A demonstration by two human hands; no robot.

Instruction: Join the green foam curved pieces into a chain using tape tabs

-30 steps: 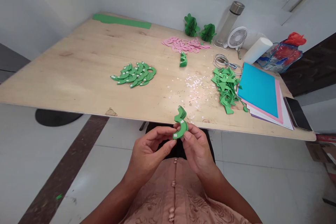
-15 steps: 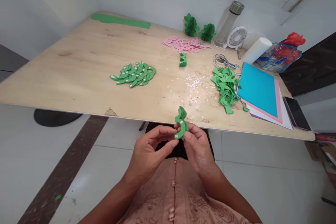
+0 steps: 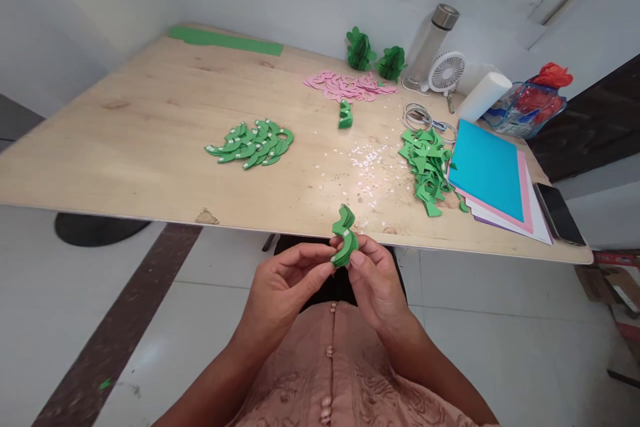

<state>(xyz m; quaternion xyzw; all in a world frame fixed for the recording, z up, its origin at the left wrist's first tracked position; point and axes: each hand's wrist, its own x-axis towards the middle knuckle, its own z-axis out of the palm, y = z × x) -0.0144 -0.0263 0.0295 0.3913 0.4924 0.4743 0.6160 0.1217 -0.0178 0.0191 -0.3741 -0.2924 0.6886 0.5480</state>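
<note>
Between my hands, just off the table's front edge, is a stack of curved green paper cutouts (image 3: 345, 235) with small white tape squares on its top piece. My left hand (image 3: 295, 280) pinches the lower left end with thumb and forefinger. My right hand (image 3: 375, 277) grips the right side, its thumb on top. On the table lies a pile of similar green curved cutouts (image 3: 257, 143) with white squares, to the left. A small green stack (image 3: 345, 114) stands farther back, near pink paper cutouts (image 3: 350, 85).
White paper bits (image 3: 367, 159) are scattered mid-table. Rightward lie green scraps (image 3: 426, 167), tape rolls (image 3: 417, 117), coloured sheets (image 3: 493, 170) and a phone (image 3: 559, 213). Green paper ornaments (image 3: 360, 50), a bottle (image 3: 431, 40) and a small fan (image 3: 447, 72) stand by the wall.
The lower end of the green stack has tilted and its layers show more at the edge; the white square there is mostly out of sight. The view has shifted slightly.
</note>
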